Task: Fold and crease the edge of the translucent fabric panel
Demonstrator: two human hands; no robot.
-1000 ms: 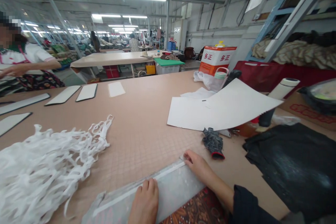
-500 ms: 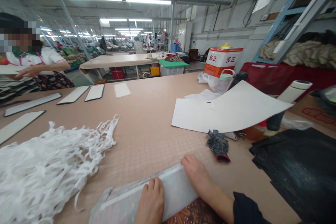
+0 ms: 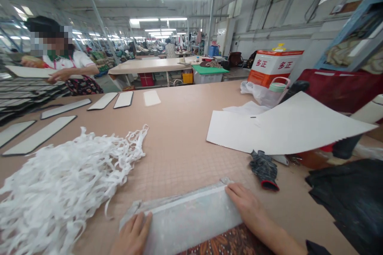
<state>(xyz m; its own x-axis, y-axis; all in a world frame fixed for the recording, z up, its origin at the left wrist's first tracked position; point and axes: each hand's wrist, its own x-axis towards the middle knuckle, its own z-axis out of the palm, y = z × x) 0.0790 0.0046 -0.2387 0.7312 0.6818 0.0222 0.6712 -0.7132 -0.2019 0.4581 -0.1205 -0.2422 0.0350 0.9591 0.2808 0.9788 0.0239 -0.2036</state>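
A grey, translucent sheet [image 3: 191, 217] lies flat in front of me, with a narrow white strip [image 3: 187, 198] along its far edge. My left hand [image 3: 131, 234] rests on the strip's left end, its fingers stretched out and pressing down. At the right end, the fingers of my right hand [image 3: 243, 201] lie flat on the strip and sheet. Both hands are open, gripping nothing. Brown patterned cloth [image 3: 227, 243] shows below the sheet's near edge. To the left is a large tangled pile of white strips [image 3: 68, 183].
A dark knitted glove [image 3: 263, 169] with a red cuff lies right of the sheet, near a big white board [image 3: 284, 127]. Black sheets [image 3: 350, 195] are stacked at the right. White panels with dark edges [image 3: 42, 135] lie far left, where a co-worker [image 3: 68, 63] holds another panel.
My left hand has slid left along the strip to its left end, uncovering the middle. My right hand stays by the right end. The view has turned slightly left.
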